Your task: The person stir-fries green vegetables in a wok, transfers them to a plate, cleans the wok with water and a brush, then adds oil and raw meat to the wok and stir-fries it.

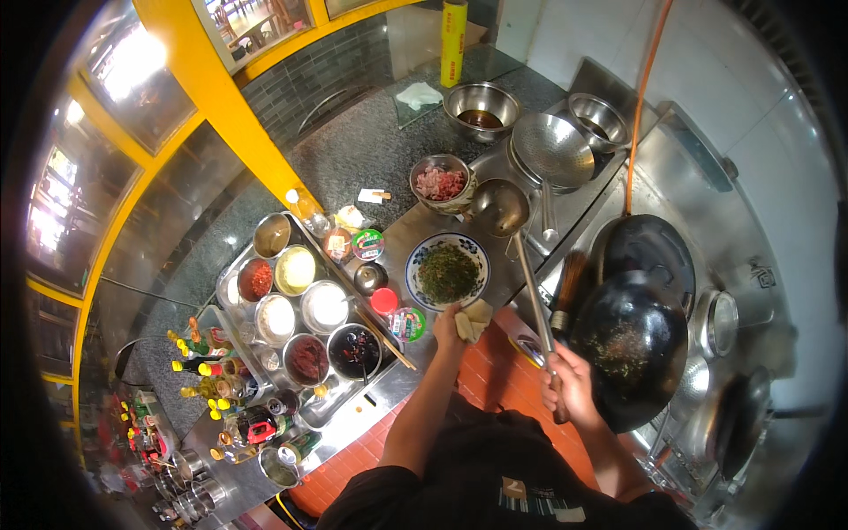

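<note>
My left hand (452,328) holds a folded beige cloth (473,320) at the near rim of a white plate with a blue pattern (411,289). Chopped greens, cooked dark (449,273), are heaped on the plate. My right hand (571,383) grips the lower handle of a long steel ladle (501,207). The ladle's bowl rests or hovers beyond the plate, beside a bowl of raw cut meat (440,183); I cannot tell whether it touches anything. To the right of my right hand sits a black wok (629,351) with green scraps stuck inside.
At left, a tray holds several seasoning pots (330,306), with sauce bottles (212,368) beyond. Ahead are a steel bowl of dark liquid (482,109) and a perforated strainer (554,149). A brush (570,285) and a second wok (646,248) lie by the stove.
</note>
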A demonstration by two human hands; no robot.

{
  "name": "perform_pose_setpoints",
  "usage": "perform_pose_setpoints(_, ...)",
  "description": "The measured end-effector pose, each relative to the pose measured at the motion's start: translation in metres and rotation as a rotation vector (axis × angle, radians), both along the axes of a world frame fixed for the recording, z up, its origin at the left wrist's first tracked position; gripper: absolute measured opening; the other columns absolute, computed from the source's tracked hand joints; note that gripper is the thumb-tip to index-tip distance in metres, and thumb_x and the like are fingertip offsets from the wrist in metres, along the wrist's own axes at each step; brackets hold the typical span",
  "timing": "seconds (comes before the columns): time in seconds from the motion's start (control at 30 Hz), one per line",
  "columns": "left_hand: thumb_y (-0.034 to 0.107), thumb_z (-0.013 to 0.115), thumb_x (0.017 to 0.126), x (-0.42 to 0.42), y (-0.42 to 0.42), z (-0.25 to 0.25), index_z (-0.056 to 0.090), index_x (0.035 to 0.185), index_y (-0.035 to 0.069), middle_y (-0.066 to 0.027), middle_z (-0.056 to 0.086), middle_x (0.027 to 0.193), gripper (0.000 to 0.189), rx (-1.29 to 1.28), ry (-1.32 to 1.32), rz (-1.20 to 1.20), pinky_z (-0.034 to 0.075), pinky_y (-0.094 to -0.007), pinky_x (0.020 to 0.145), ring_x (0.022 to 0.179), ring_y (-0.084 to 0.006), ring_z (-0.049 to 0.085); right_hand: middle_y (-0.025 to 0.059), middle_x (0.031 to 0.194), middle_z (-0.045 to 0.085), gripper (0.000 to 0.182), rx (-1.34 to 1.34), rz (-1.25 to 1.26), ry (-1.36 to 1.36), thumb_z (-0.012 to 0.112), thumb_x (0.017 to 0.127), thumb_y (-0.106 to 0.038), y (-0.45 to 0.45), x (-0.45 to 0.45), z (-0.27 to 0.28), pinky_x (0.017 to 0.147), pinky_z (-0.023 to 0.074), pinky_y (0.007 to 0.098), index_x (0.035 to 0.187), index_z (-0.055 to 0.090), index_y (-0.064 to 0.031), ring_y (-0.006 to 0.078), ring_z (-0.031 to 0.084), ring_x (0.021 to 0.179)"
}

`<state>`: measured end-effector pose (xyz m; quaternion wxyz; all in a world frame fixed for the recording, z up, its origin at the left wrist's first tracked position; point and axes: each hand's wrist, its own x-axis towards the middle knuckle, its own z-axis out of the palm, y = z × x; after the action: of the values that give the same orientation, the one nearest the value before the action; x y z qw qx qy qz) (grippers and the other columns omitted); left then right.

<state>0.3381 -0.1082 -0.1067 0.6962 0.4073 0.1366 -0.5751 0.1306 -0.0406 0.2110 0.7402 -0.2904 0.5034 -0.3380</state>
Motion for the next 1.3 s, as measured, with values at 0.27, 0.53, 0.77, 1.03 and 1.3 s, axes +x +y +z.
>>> perform_pose_setpoints(0.27, 0.010, 0.062, 0.086, 0.080, -0.038, 0.116, 0.058, 0.104, 0.003, -0.0116, 0.064, 0.091, 0.020, -0.039, -0.139, 0.005, 0.057, -0.0405, 0.073, 0.078, -0.0273, 0.065, 0.0039, 0.067, 0.048, 0.037, 0.025, -0.131, -0.165, 0.049, 0.098, -0.020, -0.024, 0.002, 0.049, 0.031, 0.0309, 0.0229, 0.133, 0.047, -0.0090, 0.0089, 0.039, 0.039)
perform_pose_setpoints(0.53, 0.009, 0.060, 0.086, 0.265, -0.216, 0.017, 0.059, 0.108, 0.002, -0.0143, 0.068, 0.099, 0.023, -0.161, 0.044, -0.098, 0.055, -0.0474, 0.081, 0.088, -0.0338, 0.066, 0.0072, 0.065, 0.049, 0.045, -0.108, -0.224, -0.169, 0.047, 0.100, -0.018, -0.044, 0.011, 0.050, 0.030, 0.0339, 0.0257, 0.142, 0.040, -0.0023, 0.0103, 0.041, 0.037)
perform_pose_setpoints(0.77, 0.010, 0.056, 0.088, 0.328, -0.295, -0.055, 0.056, 0.117, -0.001, -0.0176, 0.067, 0.110, 0.031, -0.237, 0.038, -0.122, 0.055, -0.0513, 0.087, 0.097, -0.0359, 0.066, 0.0063, 0.061, 0.047, 0.047, -0.210, -0.258, -0.001, 0.049, 0.099, -0.021, -0.063, 0.008, 0.042, 0.028, 0.0307, 0.0250, 0.136, 0.042, 0.0055, 0.0098, 0.039, 0.033)
perform_pose_setpoints(1.03, 0.014, 0.054, 0.093, 0.346, -0.319, -0.076, 0.054, 0.120, -0.002, -0.0163, 0.065, 0.113, 0.031, -0.133, -0.031, -0.106, 0.056, -0.0490, 0.084, 0.097, -0.0347, 0.066, 0.0067, 0.058, 0.046, 0.050, -0.209, -0.350, 0.025, 0.051, 0.098, -0.022, -0.076, 0.011, 0.058, 0.028, 0.0347, 0.0266, 0.136, 0.042, 0.0080, 0.0108, 0.040, 0.033)
perform_pose_setpoints(1.3, 0.027, 0.041, 0.096, 0.320, -0.263, 0.019, 0.054, 0.123, 0.000, -0.0159, 0.065, 0.114, 0.040, -0.328, -0.123, -0.082, 0.054, -0.0440, 0.088, 0.099, -0.0322, 0.064, 0.0053, 0.060, 0.048, 0.047, -0.212, -0.427, -0.054, 0.050, 0.098, -0.022, -0.057, -0.024, 0.045, 0.025, 0.0289, 0.0237, 0.137, 0.042, 0.0026, 0.0085, 0.036, 0.032)
